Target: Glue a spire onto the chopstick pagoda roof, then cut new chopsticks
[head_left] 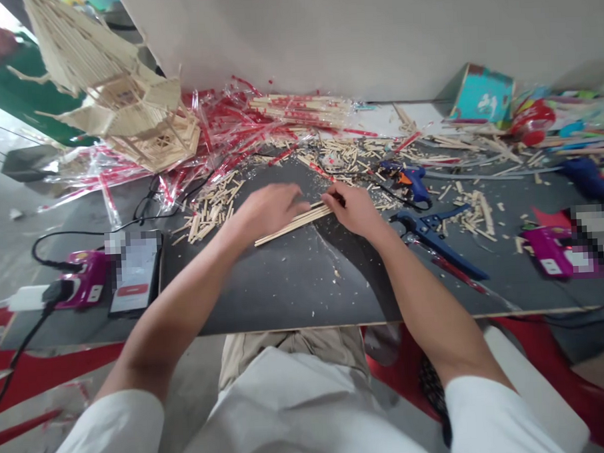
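Roughly parallel, slim, pale wooden sticks (296, 225); right hand (355, 209) pinched on one end, left hand (268, 208) loosely open.

1. The thin sticks (302, 221) were pale, straight and woody.
2. A few lay side by side in a narrow row, close together.
3. They sat on the dark worktop (284, 287), at a slant.
4. Their left ends pointed nearer the person; their right ends reached the right hand's (337, 197) fingers.
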`<state>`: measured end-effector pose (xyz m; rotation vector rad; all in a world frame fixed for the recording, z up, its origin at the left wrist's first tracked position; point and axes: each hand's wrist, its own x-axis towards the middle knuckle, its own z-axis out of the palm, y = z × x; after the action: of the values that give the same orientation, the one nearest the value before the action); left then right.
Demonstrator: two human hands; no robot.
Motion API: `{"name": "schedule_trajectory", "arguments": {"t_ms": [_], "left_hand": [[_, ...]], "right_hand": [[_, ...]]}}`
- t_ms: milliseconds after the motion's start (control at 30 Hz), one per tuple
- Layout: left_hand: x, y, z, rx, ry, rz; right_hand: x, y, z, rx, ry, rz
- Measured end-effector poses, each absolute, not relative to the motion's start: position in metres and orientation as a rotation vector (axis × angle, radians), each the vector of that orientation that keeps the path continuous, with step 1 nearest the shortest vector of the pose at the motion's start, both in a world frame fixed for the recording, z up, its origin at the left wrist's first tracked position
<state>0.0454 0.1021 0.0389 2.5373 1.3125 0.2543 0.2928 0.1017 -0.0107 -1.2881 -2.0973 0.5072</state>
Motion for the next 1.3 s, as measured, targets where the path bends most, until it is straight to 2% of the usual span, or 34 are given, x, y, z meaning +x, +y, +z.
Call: {"name": "schedule_trajectory", "arguments": {"t_ms": [133, 333, 467, 600, 700, 833, 967, 1100, 1300], "left_hand": [[0.052, 0.069, 0.025, 2.509, 1.296, 0.159], [0.045, 0.067, 0.018, 2.399, 1.341, 0.172], [0.044, 0.068, 0.013, 2.353, 1.323, 0.384], [0.038, 0.073, 0.002, 2.234, 1.294, 0.707], [0.037, 0.077, -0.003, 2.026, 1.207, 0.929], [0.041, 0.079, 0.001, 1.353, 0.91, 1.098], [0.041, 0.084, 0.005, 1.087, 0.776, 1.225], [0.037, 0.094, -0.002, 1.071, 0.744, 1.347], [0.034, 0.098, -0.012, 1.182, 0.753, 1.392]], "right_hand": [[0.29, 0.098, -0.007, -1.22, -2.046, 0.507], [0.284, 0.096, -0.009, -1.183, -1.87, 0.63], [0.279, 0.099, -0.011, -1.087, -1.577, 0.969], [0.276, 0.1, -0.013, -0.96, -1.506, 1.101], [0.278, 0.099, -0.015, -1.062, -1.707, 0.981], [0.28, 0.098, -0.02, -1.101, -2.226, 0.63], [0.278, 0.1, -0.023, -1.124, -2.377, 0.575], [0.282, 0.1, -0.016, -1.192, -2.279, 0.644], [0.291, 0.098, 0.001, -1.118, -1.716, 0.822]]}}
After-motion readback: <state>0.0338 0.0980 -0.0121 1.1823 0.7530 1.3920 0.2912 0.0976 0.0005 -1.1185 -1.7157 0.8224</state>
